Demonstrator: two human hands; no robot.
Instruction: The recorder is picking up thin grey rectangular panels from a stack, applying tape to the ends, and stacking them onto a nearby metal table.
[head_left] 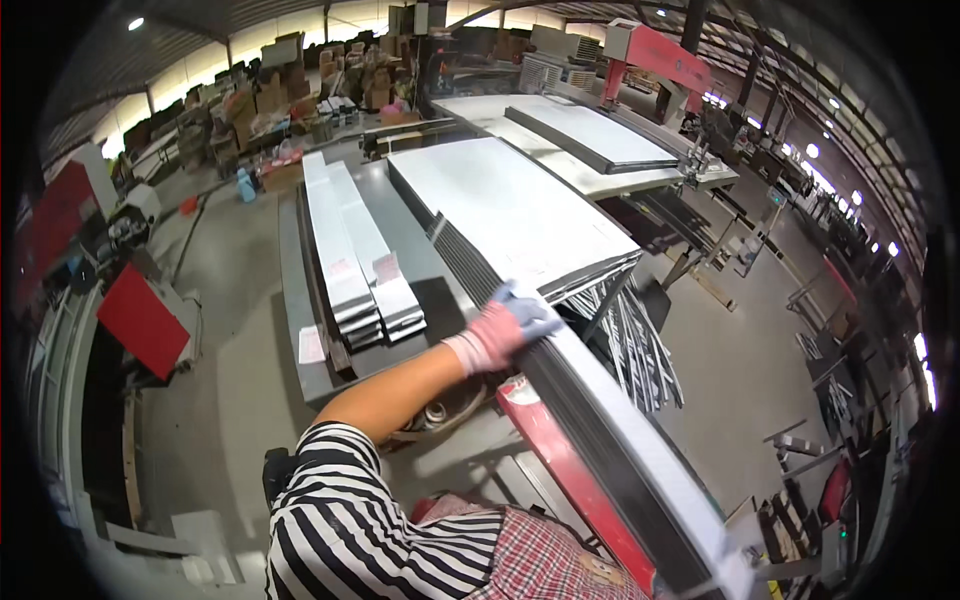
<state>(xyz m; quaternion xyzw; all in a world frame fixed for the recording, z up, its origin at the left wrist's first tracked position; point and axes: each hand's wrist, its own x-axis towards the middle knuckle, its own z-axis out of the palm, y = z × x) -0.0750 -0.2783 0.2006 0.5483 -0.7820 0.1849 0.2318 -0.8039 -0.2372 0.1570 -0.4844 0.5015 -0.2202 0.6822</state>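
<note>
My left hand [505, 325], in a pink and pale grey work glove, is closed over the upper edge of a stack of long panel strips [620, 420]. The strips have white faces and dark grey edges, and the stack runs slantwise from the middle to the lower right. Its far end overlaps the near left corner of a large pile of white panels [510, 205]. Below the stack is a red machine beam [575, 470]. At the stack's near end, a pale blurred shape [735, 575] may be my gloved right hand; its fingers cannot be made out.
Left of the panels, a grey table [290, 270] carries rows of white strips [350, 250]. Thin offcuts [630, 350] hang beneath the panel pile. More panels [595, 135] lie on a farther table near a red machine frame [655, 55]. A red box-like panel [145, 320] stands left.
</note>
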